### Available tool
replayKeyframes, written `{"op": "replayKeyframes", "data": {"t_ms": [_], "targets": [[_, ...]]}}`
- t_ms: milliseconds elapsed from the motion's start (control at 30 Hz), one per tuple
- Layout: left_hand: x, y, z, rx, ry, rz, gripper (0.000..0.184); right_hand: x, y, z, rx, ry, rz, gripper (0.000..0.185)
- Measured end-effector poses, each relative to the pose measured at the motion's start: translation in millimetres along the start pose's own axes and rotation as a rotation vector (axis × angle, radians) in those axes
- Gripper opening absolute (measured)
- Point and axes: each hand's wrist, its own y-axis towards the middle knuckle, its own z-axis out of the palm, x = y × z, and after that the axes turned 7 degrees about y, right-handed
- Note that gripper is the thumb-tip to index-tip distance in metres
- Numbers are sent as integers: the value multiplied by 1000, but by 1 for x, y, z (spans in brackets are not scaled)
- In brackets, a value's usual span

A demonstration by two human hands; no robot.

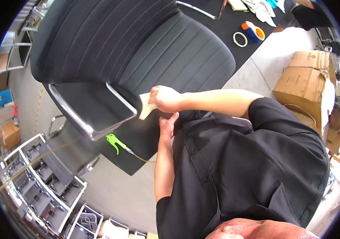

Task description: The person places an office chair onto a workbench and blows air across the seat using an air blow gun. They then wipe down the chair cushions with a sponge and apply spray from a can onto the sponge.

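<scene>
A black office chair (178, 51) with a ribbed seat and backrest and chrome armrests lies tilted on a black-topped table (132, 147). My right hand (165, 98) is closed around a cream-coloured cloth (147, 106) at the near side edge of the seat, beside the chrome armrest (122, 101). Just below it, my left hand (167, 125) grips the chair's edge with its thumb up; most of its fingers are hidden. A bright green air blow gun (116, 143) with a hose lies on the table, left of my left hand.
A blue and orange tape dispenser (253, 32) and a white tape roll (240, 39) lie toward the table's far end, near white cloths (260, 12). Cardboard boxes (303, 83) are stacked at right. Chair frames (44, 187) stand on the floor at lower left.
</scene>
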Motion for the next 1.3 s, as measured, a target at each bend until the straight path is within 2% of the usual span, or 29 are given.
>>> {"op": "replayKeyframes", "data": {"t_ms": [100, 133, 200, 300, 367, 400, 467, 500, 533, 567, 600, 633, 700, 733, 767, 800, 867, 900, 967, 1000, 1067, 1100, 1167, 1300], "targets": [[-1, 0, 0, 46, -59, -14, 52, 2, -50, -48, -151, -47, 164, 23], [-2, -1, -1, 53, -31, -7, 53, 1, -73, -64, -197, -52, 206, 21], [-4, 0, -1, 51, -26, 17, 54, 10, -113, -94, -330, 13, 525, 18], [-7, 1, -6, 45, 36, -30, 51, 6, -162, -144, -441, 58, 829, 23], [-18, -6, -1, 38, 80, -11, 50, -5, -183, -162, -575, 370, 1082, 26], [-23, -9, 2, 16, 113, -1, 50, -12, -185, -164, -587, 373, 1076, 26], [-21, -8, 3, 7, 94, -1, 50, -33, -188, -168, -852, 921, 980, 27], [-18, -9, 3, -5, 66, -13, 51, -46, -187, -173, -857, 928, 971, 27], [16, 3, -12, -34, -19, -14, 53, -59, -182, -181, -906, 979, 931, 26], [6, -5, -6, -37, -13, -8, 53, -76, -181, -190, -954, 1032, 891, 25], [-5, -14, 1, -86, 35, -4, 55, -102, -185, -199, -965, 955, 926, 25], [-14, -18, 11, -135, 79, 6, 57, -111, -183, -222, -913, 1007, 863, 26], [-12, -22, 15, -213, 42, -102, 59, -148, -186, -261, -869, 806, 913, 28], [-12, -26, 19, -194, 25, -80, 61, -202, -198, -263, -865, 590, 999, 35], [-10, -28, 23, -202, 29, -80, 61, -187, -184, -301, -822, 546, 992, 38], [-7, -30, 25, -246, -13, -78, 62, -218, -187, -316, -794, 414, 975, 42], [1, -35, 24, -326, -25, -98, 65, -263, -184, -358, -775, 507, 1053, 53], [1, -38, 28, -341, -24, -100, 65, -296, -189, -368, -721, 315, 952, 68], [0, -40, 39, -407, -80, -99, 65, -340, -186, -386, -479, -320, 1039, 84], [3, -40, 41, -440, -78, -90, 64, -368, -191, -385, -473, -310, 1034, 84], [9, -41, 43, -472, -91, -70, 64, -422, -205, -373, -533, -656, 746, 94], [9, -41, 45, -493, -104, -53, 64, -397, -189, -391, -530, -647, 740, 94], [11, -41, 48, -526, -121, -64, 63, -349, -162, -427, -155, 4, 1303, 97], [9, -45, 48, -557, -153, -105, 62, -402, -167, -406, -110, -100, 1305, 99]]}}
